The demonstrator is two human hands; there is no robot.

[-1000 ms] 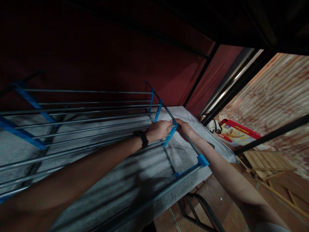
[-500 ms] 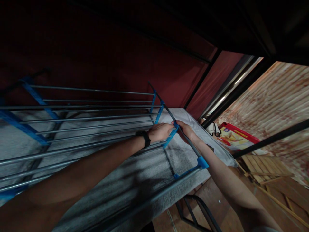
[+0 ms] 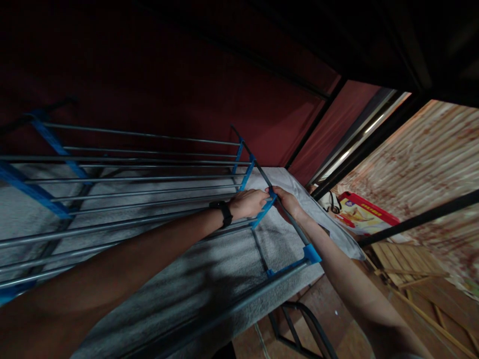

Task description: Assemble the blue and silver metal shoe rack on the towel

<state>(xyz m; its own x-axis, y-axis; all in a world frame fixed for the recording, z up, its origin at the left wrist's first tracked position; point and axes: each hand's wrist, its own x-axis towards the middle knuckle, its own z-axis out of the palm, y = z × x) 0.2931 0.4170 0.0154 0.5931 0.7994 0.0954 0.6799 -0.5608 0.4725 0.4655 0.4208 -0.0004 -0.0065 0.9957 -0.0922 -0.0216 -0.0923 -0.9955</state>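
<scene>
A tubular metal rack (image 3: 149, 192) with blue plastic brackets lies on its side on a grey fleecy surface. My left hand (image 3: 249, 203), below a dark wristwatch (image 3: 225, 213), is closed at the inner side of a blue bracket (image 3: 264, 211), where the crossing tubes end. On the other side, my right hand (image 3: 286, 200) wraps round the same bracket's end at the side pole (image 3: 295, 225). The fingertips of both hands nearly meet there, and some fingers are hidden. Nearer me, another blue bracket (image 3: 312, 253) sits at the pole's lower end.
Dark bed-frame posts (image 3: 322, 122) and a red wall (image 3: 168, 99) stand behind the rack. To the right are a red and yellow package (image 3: 366, 214) and a wooden slatted piece (image 3: 409, 259). A black metal ladder-like frame (image 3: 299, 329) stands below the bed edge.
Both hands keep the same hold on the bracket. The rack's left end appears slightly higher in view, with a small shift of the camera.
</scene>
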